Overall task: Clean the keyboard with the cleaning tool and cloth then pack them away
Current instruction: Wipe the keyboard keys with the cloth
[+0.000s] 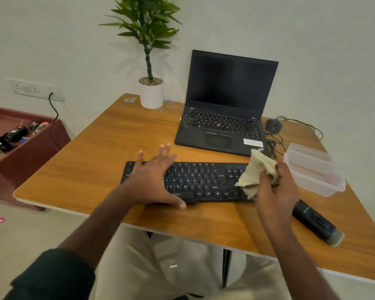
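Note:
A black keyboard (199,180) lies across the front of the wooden desk (100,161). My left hand (154,180) rests flat on its left half, fingers spread and thumb at the front edge. My right hand (275,187) grips a crumpled cream cloth (256,172) over the keyboard's right end. The black cleaning tool (318,223), with a brush at its near end, lies on the desk to the right of my right wrist. A clear plastic box (312,169) with its lid stands at the right edge of the desk.
An open black laptop (223,105) sits behind the keyboard, with a wired mouse (273,125) to its right. A potted plant (151,92) stands at the back. A maroon tray of odds and ends (20,135) is left of the desk.

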### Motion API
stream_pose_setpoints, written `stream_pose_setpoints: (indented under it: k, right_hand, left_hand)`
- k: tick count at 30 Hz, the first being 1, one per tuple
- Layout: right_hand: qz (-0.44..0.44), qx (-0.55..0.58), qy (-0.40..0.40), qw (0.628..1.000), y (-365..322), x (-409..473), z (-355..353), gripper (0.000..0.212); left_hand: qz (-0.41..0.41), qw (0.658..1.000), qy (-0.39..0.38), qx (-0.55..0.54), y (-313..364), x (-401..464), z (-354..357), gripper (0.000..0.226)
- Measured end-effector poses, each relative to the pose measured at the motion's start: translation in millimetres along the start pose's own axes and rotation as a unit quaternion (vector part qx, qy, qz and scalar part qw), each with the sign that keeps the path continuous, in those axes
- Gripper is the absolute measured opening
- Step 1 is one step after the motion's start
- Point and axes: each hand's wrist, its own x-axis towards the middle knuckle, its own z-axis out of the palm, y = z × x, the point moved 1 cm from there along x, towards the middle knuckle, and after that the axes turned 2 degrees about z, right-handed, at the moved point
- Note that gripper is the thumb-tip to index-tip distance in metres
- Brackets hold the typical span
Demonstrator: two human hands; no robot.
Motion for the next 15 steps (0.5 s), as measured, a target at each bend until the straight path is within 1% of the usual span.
stream_pose_setpoints:
  k: [1,2,3,4,5,6,7,10,13,15]
  right_hand:
    - [-0.079,-0.060,-0.020,0.995,-3,-6,5,0.034]
    - [-0.154,-0.118,-0.057,0.979,-2,-13,13,0.043]
    - [-0.227,-0.178,-0.105,0.952,1,-22,23,0.048]
    - [-0.285,-0.240,-0.149,0.916,6,-32,35,0.048]
    - [-0.322,-0.290,-0.184,0.882,15,-42,47,0.047]
    - [-0.339,-0.317,-0.222,0.858,21,-50,57,0.048]
    - [-0.337,-0.328,-0.255,0.845,24,-55,63,0.052]
    - [-0.315,-0.324,-0.311,0.836,32,-54,62,0.058]
    - [-0.329,-0.334,-0.313,0.826,35,-48,46,0.055]
    - [-0.339,-0.343,-0.304,0.822,34,-40,26,0.049]
  left_hand:
    - [0.013,1.000,-0.009,0.019,13,10,5,0.151]
    - [0.018,0.999,-0.025,0.032,22,19,10,0.151]
    - [0.017,0.998,-0.041,0.036,29,27,14,0.152]
    - [0.013,0.998,-0.053,0.032,32,33,17,0.151]
    - [0.010,0.998,-0.062,0.031,35,38,19,0.148]
    - [0.005,0.997,-0.066,0.033,35,40,20,0.142]
    - [0.003,0.997,-0.063,0.040,35,42,20,0.136]
    - [-0.005,0.998,-0.049,0.047,35,43,20,0.130]
    - [-0.006,0.998,-0.050,0.043,35,42,19,0.135]
    - [-0.009,0.998,-0.052,0.036,35,41,19,0.141]
